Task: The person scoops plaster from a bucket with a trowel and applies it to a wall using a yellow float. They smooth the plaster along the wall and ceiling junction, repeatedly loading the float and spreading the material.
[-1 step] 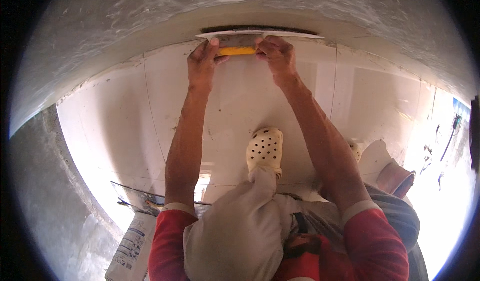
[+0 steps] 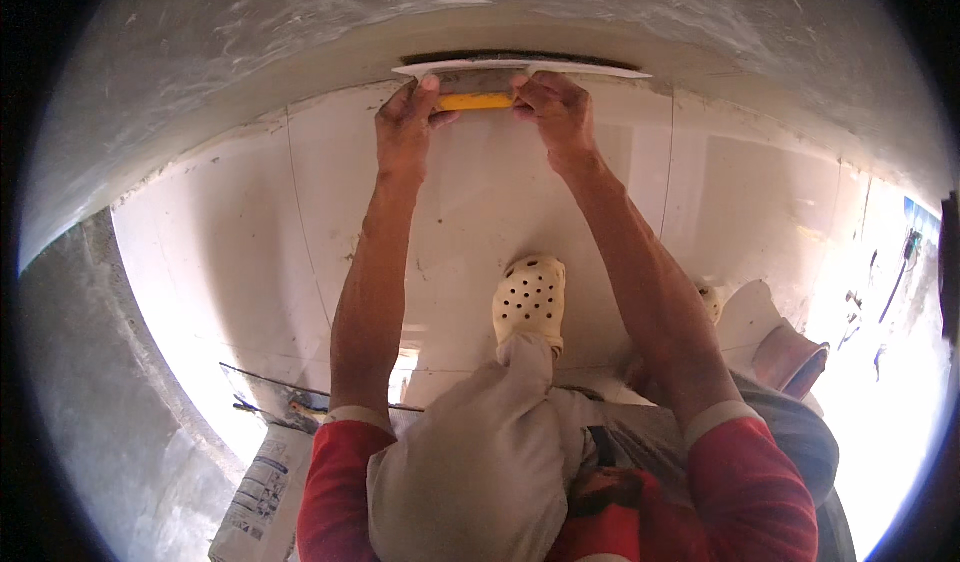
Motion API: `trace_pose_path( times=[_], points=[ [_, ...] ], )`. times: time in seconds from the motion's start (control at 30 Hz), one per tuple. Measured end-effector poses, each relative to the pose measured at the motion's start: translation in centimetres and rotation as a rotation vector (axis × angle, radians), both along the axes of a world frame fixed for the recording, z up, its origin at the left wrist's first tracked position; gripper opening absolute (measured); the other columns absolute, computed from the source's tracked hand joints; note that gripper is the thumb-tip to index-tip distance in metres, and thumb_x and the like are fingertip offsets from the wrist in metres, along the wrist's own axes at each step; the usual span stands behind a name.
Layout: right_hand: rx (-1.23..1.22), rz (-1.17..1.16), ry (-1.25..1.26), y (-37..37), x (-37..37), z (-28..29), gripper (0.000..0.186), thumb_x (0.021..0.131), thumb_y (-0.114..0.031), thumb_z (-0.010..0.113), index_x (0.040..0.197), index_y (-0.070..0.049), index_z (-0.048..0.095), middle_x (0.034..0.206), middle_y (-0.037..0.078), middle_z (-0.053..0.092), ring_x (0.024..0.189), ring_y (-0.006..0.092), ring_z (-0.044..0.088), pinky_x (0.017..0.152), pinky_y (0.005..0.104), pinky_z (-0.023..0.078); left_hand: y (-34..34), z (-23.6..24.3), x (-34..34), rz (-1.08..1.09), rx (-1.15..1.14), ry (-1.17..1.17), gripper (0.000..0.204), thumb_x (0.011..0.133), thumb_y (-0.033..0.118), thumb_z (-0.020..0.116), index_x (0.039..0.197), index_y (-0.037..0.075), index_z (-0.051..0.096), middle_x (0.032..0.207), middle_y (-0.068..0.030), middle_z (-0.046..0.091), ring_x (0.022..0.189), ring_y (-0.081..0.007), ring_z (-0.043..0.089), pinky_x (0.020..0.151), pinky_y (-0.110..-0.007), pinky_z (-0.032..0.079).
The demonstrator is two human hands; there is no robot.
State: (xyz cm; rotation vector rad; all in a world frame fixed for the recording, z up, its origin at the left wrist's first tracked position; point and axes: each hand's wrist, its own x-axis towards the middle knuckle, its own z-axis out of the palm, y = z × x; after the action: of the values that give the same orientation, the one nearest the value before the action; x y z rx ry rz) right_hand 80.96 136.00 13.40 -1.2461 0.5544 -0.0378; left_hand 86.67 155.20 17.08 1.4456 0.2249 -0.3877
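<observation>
A long plastering trowel (image 2: 475,84) with a yellow handle lies against the lower part of the grey wall (image 2: 500,24), just above where it meets the floor. My left hand (image 2: 405,122) grips the handle's left end, its thumb up near the blade. At the right end, my right hand (image 2: 556,114) is closed on the same trowel, thumb and fingers pinching it. The blade reaches out past both hands and its long edge is at the wall, with a dark line of shadow along it.
Pale floor tiles (image 2: 470,207) stretch below the wall. My cream clog (image 2: 528,297) stands between my forearms. A printed paper sack (image 2: 262,497) sits at the lower left, near a dark strip with cables. On the right is a pinkish bucket-like container (image 2: 790,359).
</observation>
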Motion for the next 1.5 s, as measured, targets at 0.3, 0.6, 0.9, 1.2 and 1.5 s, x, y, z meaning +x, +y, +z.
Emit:
trace_pose_path(
  times=[0.3, 0.6, 0.9, 1.2, 1.5],
  points=[
    [-0.096, -0.004, -0.054, -1.2, 0.6, 4.5, 0.028, 0.092, -0.029, 0.078, 0.1, -0.003, 0.072, 0.093, 0.006, 0.07, 0.086, 0.0159, 0.066, 0.079, 0.0325, 0.056, -1.0, 4.1, 0.9, -0.034, 0.011, -0.02, 0.054, 0.1, 0.037, 0.065, 0.124, -0.011, 0.061, 0.119, -0.0175, 0.065, 0.11, -0.0267, 0.066, 0.094, -0.038, 0.061],
    [-0.071, -0.029, -0.165, -1.8, -0.1, 15.6, 0.028, 0.093, -0.03, 0.076, 0.099, -0.003, 0.072, 0.091, 0.005, 0.069, 0.083, 0.0138, 0.066, 0.078, 0.0313, 0.057, -3.3, 12.9, -0.4, 0.086, -0.059, -0.201, 0.052, 0.095, 0.043, 0.073, 0.112, -0.006, 0.067, 0.103, -0.0122, 0.071, 0.095, -0.021, 0.07, 0.08, -0.037, 0.061],
    [-0.078, -0.078, -0.134, -0.5, -4.5, 14.2, 0.035, 0.093, -0.026, 0.077, 0.111, 0.002, 0.065, 0.1, 0.01, 0.071, 0.088, 0.0153, 0.068, 0.081, 0.0341, 0.059, -1.0, 11.7, -3.3, -0.028, -0.057, -0.229, 0.039, 0.101, 0.036, 0.067, 0.116, 0.0, 0.067, 0.104, -0.0089, 0.072, 0.098, -0.0182, 0.071, 0.086, -0.036, 0.06],
    [-0.021, 0.054, 0.007, -0.2, -4.6, -1.6, 0.03, 0.095, -0.019, 0.07, 0.109, 0.006, 0.065, 0.101, 0.014, 0.071, 0.093, 0.0195, 0.069, 0.082, 0.0342, 0.059, 1.0, -0.3, -3.4, -0.132, 0.107, -0.066, 0.043, 0.102, 0.035, 0.067, 0.122, -0.003, 0.064, 0.113, -0.0087, 0.069, 0.102, -0.0169, 0.066, 0.09, -0.036, 0.059],
    [-0.263, 0.114, -0.026, 1.2, -1.0, -2.4, 0.028, 0.092, -0.017, 0.075, 0.103, 0.007, 0.064, 0.091, 0.012, 0.07, 0.08, 0.0175, 0.068, 0.075, 0.0314, 0.058, 1.8, -1.1, -1.4, -0.099, 0.099, -0.052, 0.056, 0.102, 0.047, 0.063, 0.13, -0.002, 0.061, 0.119, -0.0101, 0.066, 0.105, -0.0191, 0.063, 0.092, -0.036, 0.053]
  ],
)
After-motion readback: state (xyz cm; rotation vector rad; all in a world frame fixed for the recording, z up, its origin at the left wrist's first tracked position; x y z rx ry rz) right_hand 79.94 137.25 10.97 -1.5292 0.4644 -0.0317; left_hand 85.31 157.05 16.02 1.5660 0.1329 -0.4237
